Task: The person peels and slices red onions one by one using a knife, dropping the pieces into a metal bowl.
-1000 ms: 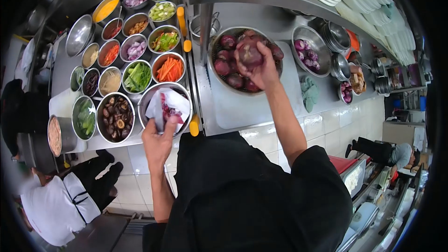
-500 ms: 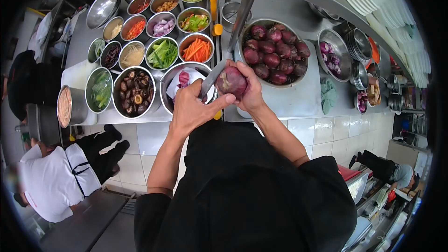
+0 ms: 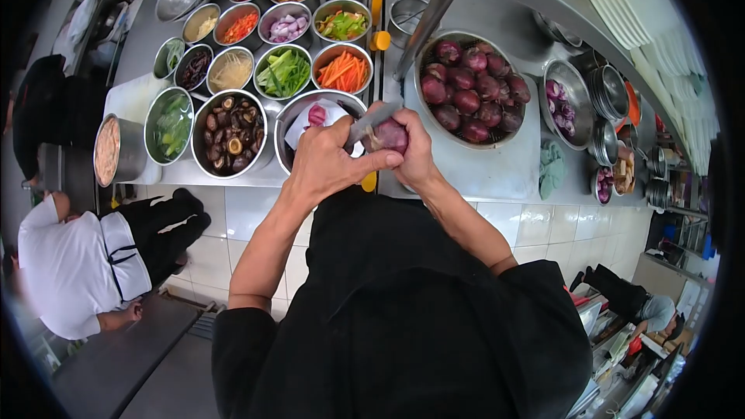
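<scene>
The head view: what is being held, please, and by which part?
Left hand: grey metal knife, gripped at its handle end; right hand: round purple onion, cupped around its right side.

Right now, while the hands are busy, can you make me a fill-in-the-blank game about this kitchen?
1. The left hand holds a sharp metal ____.
2. The right hand holds a round purple ____.
3. The colour of the carrot strips is ____.
4. In the picture, the mushrooms are on the ____ side of both hands (left or right).

Missing words: knife; onion; orange; left.
</scene>
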`<state>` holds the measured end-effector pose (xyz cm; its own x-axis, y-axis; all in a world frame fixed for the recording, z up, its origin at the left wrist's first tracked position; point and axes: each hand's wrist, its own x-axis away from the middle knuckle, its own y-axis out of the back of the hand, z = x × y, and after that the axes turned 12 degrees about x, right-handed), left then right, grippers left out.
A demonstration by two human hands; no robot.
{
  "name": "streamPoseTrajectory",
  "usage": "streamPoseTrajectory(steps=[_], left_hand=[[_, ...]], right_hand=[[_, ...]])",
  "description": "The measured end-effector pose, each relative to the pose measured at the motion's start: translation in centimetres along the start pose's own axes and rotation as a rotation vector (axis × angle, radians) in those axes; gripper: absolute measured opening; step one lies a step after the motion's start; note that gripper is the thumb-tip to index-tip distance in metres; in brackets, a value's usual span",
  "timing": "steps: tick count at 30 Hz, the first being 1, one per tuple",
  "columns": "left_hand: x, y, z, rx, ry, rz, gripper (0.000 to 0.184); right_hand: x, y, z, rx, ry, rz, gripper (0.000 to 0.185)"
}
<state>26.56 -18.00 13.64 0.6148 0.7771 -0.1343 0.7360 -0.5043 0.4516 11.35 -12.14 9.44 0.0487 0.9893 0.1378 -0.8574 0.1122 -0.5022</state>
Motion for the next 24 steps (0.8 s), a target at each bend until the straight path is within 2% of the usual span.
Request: streamPoseTrajectory(steps=[3, 6, 11, 12, 15, 18, 21, 24], left_hand=[[0.2, -0.8, 1.6, 0.019, 0.038, -0.005, 0.066], [0.8, -1.4, 1.6, -0.003, 0.081, -0.052, 0.066], [2.1, -2.7, 2.5, 0.003, 0.099, -0.134, 0.067], [2.0, -2.5, 2.5, 0.009, 0.053, -0.121, 0.067], [1.5, -1.6, 2.6, -0.004, -0.063, -0.06, 0.066], [0.8, -1.0, 2.6, -0.055, -0.132, 0.013, 0.064], [0.7, -1.3, 3.1, -0.021, -0.145, 0.02, 0.062], [1.1, -1.9, 3.3, 0.05, -0.105, -0.007, 0.059]], right_hand=[[-0.5, -1.1, 0.2, 0.092, 0.027, -0.145, 0.04], [-1.0, -1.0, 0.1, 0.208, 0.168, -0.112, 0.041], [-0.8, -1.4, 0.5, 0.31, 0.161, -0.118, 0.04], [-0.9, -1.2, 0.2, 0.327, 0.163, -0.106, 0.04], [-1.1, -0.5, -0.5, 0.343, -0.03, -0.029, 0.041], [-0.4, -3.7, 2.5, 0.365, -0.304, -0.304, 0.042], [-0.4, -1.4, 1.7, 0.209, -0.322, -0.167, 0.034], [-0.6, -1.4, 0.9, 0.299, -0.242, -0.172, 0.041]])
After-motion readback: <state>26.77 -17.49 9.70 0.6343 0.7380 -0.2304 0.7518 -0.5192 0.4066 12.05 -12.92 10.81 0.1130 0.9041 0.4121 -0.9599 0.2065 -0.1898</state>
